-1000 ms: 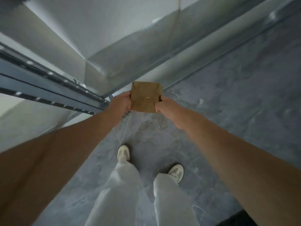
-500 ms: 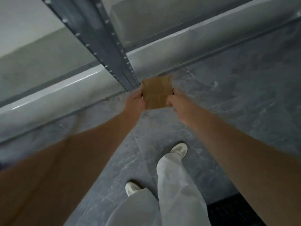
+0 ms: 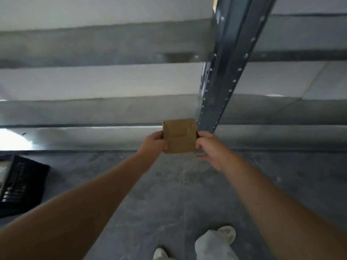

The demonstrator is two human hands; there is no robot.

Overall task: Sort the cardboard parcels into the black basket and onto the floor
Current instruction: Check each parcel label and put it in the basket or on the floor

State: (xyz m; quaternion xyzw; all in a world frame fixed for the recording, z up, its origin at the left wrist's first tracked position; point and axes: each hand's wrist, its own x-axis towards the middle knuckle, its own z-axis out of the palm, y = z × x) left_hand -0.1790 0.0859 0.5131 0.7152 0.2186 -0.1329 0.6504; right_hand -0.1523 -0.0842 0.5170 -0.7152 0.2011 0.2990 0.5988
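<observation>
Cardboard parcel (image 3: 179, 136), small, flat and brown, held out at arm's reach in the middle of the view, above the grey floor (image 3: 187, 194) and resting on nothing. The left hand (image 3: 153, 142) grips its left edge and the right hand (image 3: 210, 147) grips its right edge, fingers curled round the sides, so the hands are apart with the parcel clamped between them.

Behind the parcel run pale grey shelves. A dark metal shelf post (image 3: 225, 72) slants upward, its foot just beside the parcel's right edge and the right hand. The black basket (image 3: 22, 186) sits on the floor at the far left edge of the view, partly cut off and well apart from the parcel. A pale trouser leg (image 3: 212, 248) and light shoes show at the bottom.

Likely risks from here: the parcel is held only by its two side edges, so if one hand lets go before the other has a firmer hold, it could slip and drop in the wrong spot. The basket lies well off to the left, so a throw from this stance could miss or hit its rim. A quick swing could also knock the right hand or the parcel against the metal post.
</observation>
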